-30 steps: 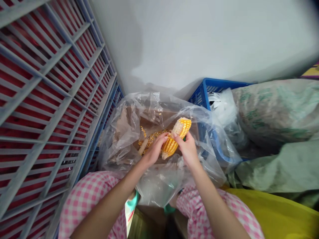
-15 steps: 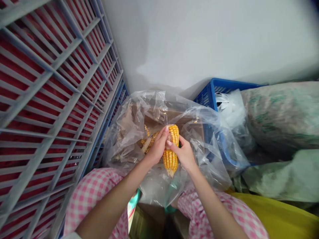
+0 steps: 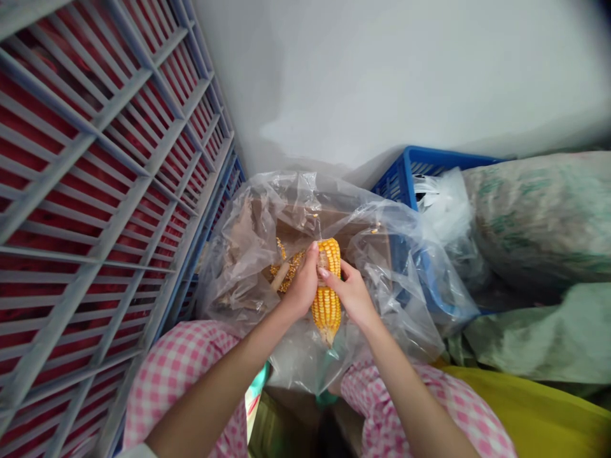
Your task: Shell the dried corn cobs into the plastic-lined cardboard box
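A yellow corn cob (image 3: pixel 327 304) stands almost upright between both hands, over a box lined with a clear plastic bag (image 3: pixel 248 254). My left hand (image 3: pixel 301 285) wraps round the cob's left side with the thumb up near the top. My right hand (image 3: pixel 352 294) grips the right side, its fingertips pressed on the kernels. Loose yellow kernels (image 3: pixel 286 264) and a bare cob lie in the bag just behind my left hand.
Grey crates holding red things (image 3: pixel 95 191) are stacked on the left. A blue crate (image 3: pixel 405 172) with plastic bags stands behind right, beside pale green sacks (image 3: pixel 534 216). A yellow object (image 3: pixel 539 407) lies at lower right. My knees in pink checked cloth (image 3: pixel 181 375) flank the box.
The cob has swung from a slant pointing up to the right to nearly upright. Both hands turned with it and kept their hold.
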A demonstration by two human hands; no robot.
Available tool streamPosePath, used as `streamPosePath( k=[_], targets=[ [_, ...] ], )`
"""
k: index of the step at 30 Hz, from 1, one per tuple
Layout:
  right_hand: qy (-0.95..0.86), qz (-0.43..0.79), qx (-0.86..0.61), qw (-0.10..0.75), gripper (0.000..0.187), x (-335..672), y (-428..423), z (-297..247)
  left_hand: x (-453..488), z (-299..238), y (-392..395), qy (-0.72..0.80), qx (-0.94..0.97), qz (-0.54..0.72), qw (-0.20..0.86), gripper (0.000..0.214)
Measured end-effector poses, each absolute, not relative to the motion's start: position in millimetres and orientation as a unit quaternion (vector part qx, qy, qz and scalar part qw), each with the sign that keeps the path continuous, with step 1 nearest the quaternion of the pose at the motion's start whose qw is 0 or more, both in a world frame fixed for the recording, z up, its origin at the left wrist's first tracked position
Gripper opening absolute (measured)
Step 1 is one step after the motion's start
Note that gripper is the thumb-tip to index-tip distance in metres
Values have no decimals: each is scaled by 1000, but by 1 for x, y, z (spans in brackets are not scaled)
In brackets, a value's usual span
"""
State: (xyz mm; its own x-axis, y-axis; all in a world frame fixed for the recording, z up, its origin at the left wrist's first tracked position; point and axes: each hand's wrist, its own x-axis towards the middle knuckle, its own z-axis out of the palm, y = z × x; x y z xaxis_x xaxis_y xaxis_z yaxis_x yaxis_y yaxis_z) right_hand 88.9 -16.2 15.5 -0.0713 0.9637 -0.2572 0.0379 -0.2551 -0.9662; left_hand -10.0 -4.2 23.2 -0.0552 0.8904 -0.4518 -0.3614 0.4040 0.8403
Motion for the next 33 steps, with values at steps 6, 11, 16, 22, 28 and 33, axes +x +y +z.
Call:
streamPosePath(
  k=[6,11,16,22,28,33],
  targets=[
    [-444,585,-543,407,37,89,-17,10,-8,8,-6,559,247,484,627,42],
    [-436,593,-542,406,39,89,-19,9,-7,6,-8,558,254,481,627,42],
    [-421,607,-531,415,33,89,-18,7,-5,22,-6,560,233,489,626,35],
    [-439,602,-540,392,35,87,-16,10,-13,39,4,500,205,488,686,44],
    [-456,592,-537,392,40,94,-14,18,-23,34,9,477,283,463,692,42],
    [-425,622,-530,389,46,99,-14,28,-30,37,10,464,362,424,689,45]
  ],
)
